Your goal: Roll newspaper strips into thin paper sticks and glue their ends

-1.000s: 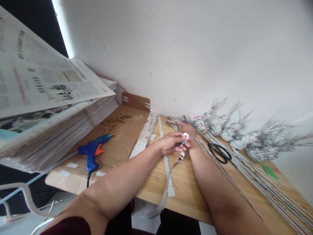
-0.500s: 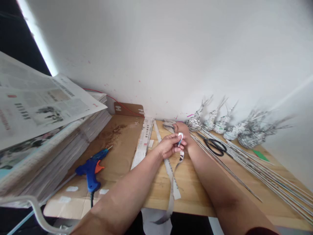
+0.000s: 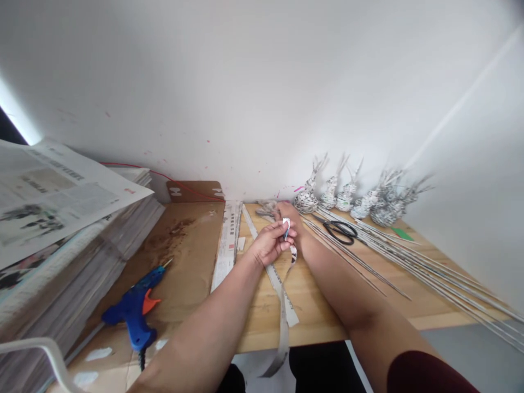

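My left hand (image 3: 272, 244) pinches the end of a newspaper strip (image 3: 282, 338), thumb and fingers closed on it. The strip curls down from the fingers and hangs over the table's front edge. A second, flat paper strip (image 3: 275, 277) lies on the wood, passing under my left wrist. Farther back, my right hand (image 3: 287, 210) is at a crumpled grey bundle (image 3: 268, 208) near the wall; its fingers are partly hidden, so its grip does not show. Black-handled scissors (image 3: 344, 233) and thin rolled paper sticks (image 3: 403, 254) lie right of my right forearm.
A blue glue gun (image 3: 133, 314) lies on cardboard (image 3: 188, 256) at the left, beside a tall newspaper stack (image 3: 102, 251). Folded newspaper (image 3: 226, 245) covers the cardboard's right edge. Several woven paper pieces (image 3: 306, 200) with loose ends stand along the wall. A green scrap (image 3: 403, 234) lies nearby.
The view has swung, so the whole scene sits farther left. My left hand keeps its pinch on the strip, and my right hand stays by the grey bundle.
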The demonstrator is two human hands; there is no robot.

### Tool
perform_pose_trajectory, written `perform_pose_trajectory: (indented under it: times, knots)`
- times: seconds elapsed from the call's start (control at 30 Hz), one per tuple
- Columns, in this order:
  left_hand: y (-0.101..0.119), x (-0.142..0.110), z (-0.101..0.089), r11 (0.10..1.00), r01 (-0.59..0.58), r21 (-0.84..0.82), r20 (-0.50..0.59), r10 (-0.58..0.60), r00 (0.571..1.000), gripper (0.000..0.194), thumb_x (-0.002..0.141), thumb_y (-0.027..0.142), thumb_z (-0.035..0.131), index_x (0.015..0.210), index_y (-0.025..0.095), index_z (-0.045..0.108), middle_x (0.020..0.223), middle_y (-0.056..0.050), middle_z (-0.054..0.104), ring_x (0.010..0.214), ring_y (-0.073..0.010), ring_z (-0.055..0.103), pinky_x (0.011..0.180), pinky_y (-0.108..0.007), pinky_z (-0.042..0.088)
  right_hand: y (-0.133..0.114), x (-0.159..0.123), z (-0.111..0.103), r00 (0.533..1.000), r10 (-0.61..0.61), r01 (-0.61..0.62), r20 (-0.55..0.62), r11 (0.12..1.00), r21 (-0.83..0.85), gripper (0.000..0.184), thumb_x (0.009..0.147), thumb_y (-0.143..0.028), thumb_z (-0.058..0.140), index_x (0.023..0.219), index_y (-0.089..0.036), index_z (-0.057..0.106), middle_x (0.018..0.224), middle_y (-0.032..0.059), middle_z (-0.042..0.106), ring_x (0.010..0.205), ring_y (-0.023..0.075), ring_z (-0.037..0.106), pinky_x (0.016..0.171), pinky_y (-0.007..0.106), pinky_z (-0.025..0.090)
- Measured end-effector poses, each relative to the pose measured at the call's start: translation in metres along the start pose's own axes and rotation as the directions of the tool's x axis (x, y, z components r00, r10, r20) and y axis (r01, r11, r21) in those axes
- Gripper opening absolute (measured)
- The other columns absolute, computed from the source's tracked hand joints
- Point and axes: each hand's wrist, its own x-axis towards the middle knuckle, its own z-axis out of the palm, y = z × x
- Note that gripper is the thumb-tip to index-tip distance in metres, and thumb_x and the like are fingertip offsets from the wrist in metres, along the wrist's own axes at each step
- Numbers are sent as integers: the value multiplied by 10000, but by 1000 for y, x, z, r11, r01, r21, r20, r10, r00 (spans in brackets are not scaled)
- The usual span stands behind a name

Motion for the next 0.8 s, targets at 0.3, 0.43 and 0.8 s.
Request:
perform_pose_trajectory:
  times: [0.3,0.43,0.8]
  knots:
    - [0,-1,4,992,33,123,38,-38,999,172,822,207,613,950,94,629,728,-58,645,531,-82,602,453,-148,480,-6,-3,-6,977,213,-213,-15,974,-74,386,775,-366,583,1068,-115,566,1049,160,618,988,268,536,871,357,384]
    - [-2,-1,5,986,53,160,69,-65,995,195,812,231,630,952,94,630,741,-62,650,540,-84,609,467,-150,488,-5,9,-4,971,170,-164,168,985,-45,264,778,-328,568,965,-159,651,963,124,678,976,273,582,868,350,390]
    - [-5,-1,3,982,59,178,85,-75,994,242,794,270,658,962,97,641,737,-55,640,551,-79,604,475,-151,477,9,15,-24,940,317,-268,-124,913,307,319,729,-199,510,984,-206,701,923,23,715,859,196,633,791,276,436]
